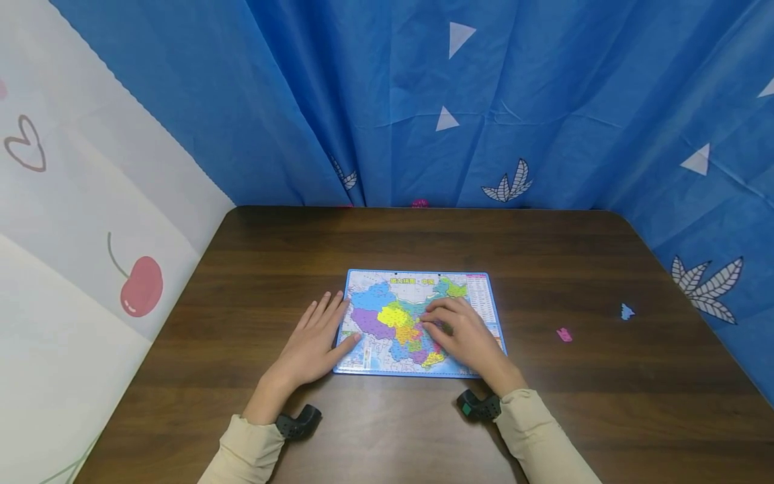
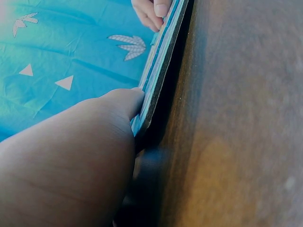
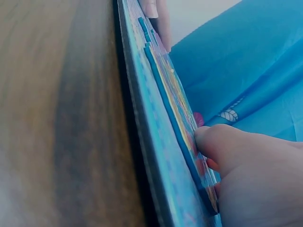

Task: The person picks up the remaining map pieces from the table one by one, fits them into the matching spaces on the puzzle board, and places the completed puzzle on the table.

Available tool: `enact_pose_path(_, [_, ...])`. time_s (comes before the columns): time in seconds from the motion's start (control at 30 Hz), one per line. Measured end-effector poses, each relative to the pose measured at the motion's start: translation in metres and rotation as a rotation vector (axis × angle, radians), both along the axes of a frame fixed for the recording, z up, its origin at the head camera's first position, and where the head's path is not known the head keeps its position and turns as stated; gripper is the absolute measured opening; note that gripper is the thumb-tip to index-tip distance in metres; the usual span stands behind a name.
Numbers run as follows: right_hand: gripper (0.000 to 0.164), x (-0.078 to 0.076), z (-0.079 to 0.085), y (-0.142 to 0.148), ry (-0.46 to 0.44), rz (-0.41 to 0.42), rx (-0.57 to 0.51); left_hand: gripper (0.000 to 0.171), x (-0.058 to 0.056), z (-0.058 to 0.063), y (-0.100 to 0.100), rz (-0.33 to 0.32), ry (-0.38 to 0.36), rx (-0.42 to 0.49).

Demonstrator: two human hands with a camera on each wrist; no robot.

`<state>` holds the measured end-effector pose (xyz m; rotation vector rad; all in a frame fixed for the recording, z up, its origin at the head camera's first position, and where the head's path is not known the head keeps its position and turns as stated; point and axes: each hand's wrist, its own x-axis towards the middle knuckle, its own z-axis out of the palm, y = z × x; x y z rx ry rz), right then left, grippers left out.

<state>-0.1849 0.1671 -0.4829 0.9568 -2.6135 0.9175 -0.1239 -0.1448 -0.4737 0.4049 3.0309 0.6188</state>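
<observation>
A map jigsaw board (image 1: 370,349) with a blue rim lies flat on the table, with many coloured map pieces fitted on it. My left hand (image 1: 311,343) rests with spread, straight fingers over its left edge; the left wrist view shows that thumb (image 2: 125,100) on the board's edge. Over the middle of the map, my right hand (image 1: 462,334) has bent fingers, thumb and forefinger close together, pinching a small puzzle piece at the map's surface. The hand largely hides this piece. In the right wrist view, the right thumb (image 3: 213,142) touches the raised layer of pieces.
To the right of the board, a pink puzzle piece (image 1: 564,335) and a blue puzzle piece (image 1: 627,312) lie apart on the brown wooden table (image 1: 290,249). A blue curtain (image 1: 387,101) hangs behind the table, and a white printed cloth (image 1: 72,202) hangs at the left.
</observation>
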Motion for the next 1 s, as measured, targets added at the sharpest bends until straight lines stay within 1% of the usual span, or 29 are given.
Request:
enact_pose_path(0.27, [0.011, 0.0004, -0.0013, 0.0004, -0.018, -0.008, -0.013, 0.081, 0.0001, -0.0010, 0.0002, 0.002, 0.004, 0.002])
enact_pose_path(0.6, [0.016, 0.0007, -0.0061, 0.0027, -0.005, -0.011, -0.023, 0.081, 0.0016, -0.0029, 0.0002, 0.008, -0.001, -0.004])
enact_pose_path(0.7, [0.023, 0.0011, -0.0066, 0.0035, -0.008, -0.039, -0.002, 0.081, 0.0019, -0.0031, 0.0006, 0.009, -0.005, -0.006])
enact_pose_path(0.87, [0.047, 0.0026, -0.0044, 0.0036, -0.044, -0.131, 0.068, 0.082, 0.0018, -0.0028, 0.0006, 0.010, -0.007, -0.007])
enact_pose_path(0.93, [0.052, 0.0028, -0.0035, 0.0033, -0.053, -0.149, 0.088, 0.082, 0.0016, -0.0026, 0.0006, 0.009, -0.006, -0.007])
enact_pose_path(1.0, [0.054, 0.0029, -0.0029, 0.0032, -0.060, -0.155, 0.100, 0.082, 0.0012, -0.0027, 0.0005, 0.010, -0.005, -0.005])
